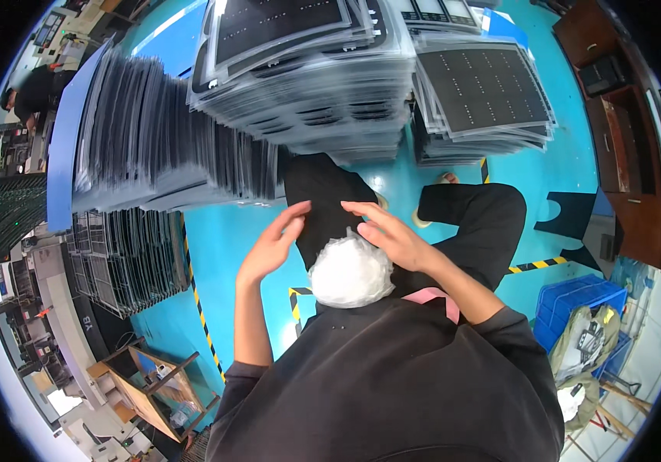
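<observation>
My left hand [273, 245] is held above my lap, empty, with its fingers stretched and the thumb apart. Opposite it, my right hand [390, 237] also has its fingers extended, and no object shows in it. Between my forearms sits a rounded white bundle [351, 272] that looks like crumpled thin plastic. My right thumb is right by the bundle's upper edge; whether they touch I cannot tell. Beyond my knees rises a tall stack of thin dark sheets in clear plastic [307, 104].
Upright sheets [145, 127] fill a blue-ended rack on the left. A lower sheet stack [481, 88] stands at the far right. A blue crate [577, 304] and a wooden cabinet [627, 138] are on the right, a wooden frame [145, 389] at lower left. Striped tape [199, 308] marks the blue floor.
</observation>
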The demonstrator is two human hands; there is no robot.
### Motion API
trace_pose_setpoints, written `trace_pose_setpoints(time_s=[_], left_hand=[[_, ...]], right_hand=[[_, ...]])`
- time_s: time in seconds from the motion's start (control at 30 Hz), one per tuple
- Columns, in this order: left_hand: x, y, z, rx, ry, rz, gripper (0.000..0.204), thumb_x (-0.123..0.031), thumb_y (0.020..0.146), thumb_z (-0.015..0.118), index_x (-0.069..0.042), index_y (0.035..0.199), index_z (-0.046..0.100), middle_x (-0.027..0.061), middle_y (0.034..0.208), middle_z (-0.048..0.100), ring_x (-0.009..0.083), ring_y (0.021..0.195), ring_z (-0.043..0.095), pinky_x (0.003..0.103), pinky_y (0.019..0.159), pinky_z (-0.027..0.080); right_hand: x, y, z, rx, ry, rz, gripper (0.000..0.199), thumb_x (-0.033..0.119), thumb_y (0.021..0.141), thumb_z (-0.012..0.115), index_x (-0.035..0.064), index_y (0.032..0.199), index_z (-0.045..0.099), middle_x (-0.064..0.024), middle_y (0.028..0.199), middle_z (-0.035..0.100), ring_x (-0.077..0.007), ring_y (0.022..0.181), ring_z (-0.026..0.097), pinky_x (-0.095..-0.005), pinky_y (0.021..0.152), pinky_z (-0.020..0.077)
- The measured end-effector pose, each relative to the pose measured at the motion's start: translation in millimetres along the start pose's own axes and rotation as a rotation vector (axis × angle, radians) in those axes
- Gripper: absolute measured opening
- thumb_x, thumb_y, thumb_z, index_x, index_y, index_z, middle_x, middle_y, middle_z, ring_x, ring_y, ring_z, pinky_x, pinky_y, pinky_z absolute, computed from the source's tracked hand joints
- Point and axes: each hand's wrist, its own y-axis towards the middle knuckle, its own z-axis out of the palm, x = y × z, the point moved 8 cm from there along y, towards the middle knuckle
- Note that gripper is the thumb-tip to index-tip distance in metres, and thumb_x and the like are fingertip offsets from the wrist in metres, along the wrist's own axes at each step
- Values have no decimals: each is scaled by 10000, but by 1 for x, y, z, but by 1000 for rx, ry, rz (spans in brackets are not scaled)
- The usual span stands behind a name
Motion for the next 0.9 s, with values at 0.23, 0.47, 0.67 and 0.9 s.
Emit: trace_pose_setpoints(time_s=[0.23, 0.47, 0.67, 0.9], left_hand=[[-6, 39, 42, 205, 106, -51, 566, -396, 1079, 559, 13, 1467, 513, 180, 1417, 611, 261, 1298, 588, 358, 1095, 456], [-24, 50, 63, 301, 110, -53, 588, -398, 1065, 591, 6, 1483, 498, 188, 1436, 595, 276, 1306, 587, 368, 1095, 463], [-28, 33, 95, 471, 31, -15, 647, -322, 990, 724, -33, 1509, 468, 161, 1316, 662, 214, 1188, 640, 356, 1027, 501], [-28, 11, 63, 327, -44, 31, 565, -238, 981, 717, -9, 1464, 531, 136, 1378, 637, 216, 1206, 630, 369, 1048, 499]], right_hand=[[-24, -9, 6, 101, -176, 114, 536, 334, 1088, 502, 44, 1535, 441, -166, 1496, 506, -290, 1385, 494, -394, 1163, 374], [-30, -23, -6, 92, -7, 226, 584, 397, 1061, 552, 59, 1525, 441, -154, 1447, 528, -281, 1320, 530, -399, 1120, 416], [-50, -30, -21, -179, 170, 216, 499, 307, 1107, 501, -1, 1491, 416, -181, 1442, 527, -256, 1339, 529, -387, 1114, 424], [-6, -23, 8, -98, 152, 68, 497, 263, 1052, 615, 20, 1462, 475, -149, 1422, 548, -256, 1292, 577, -392, 1080, 462]])
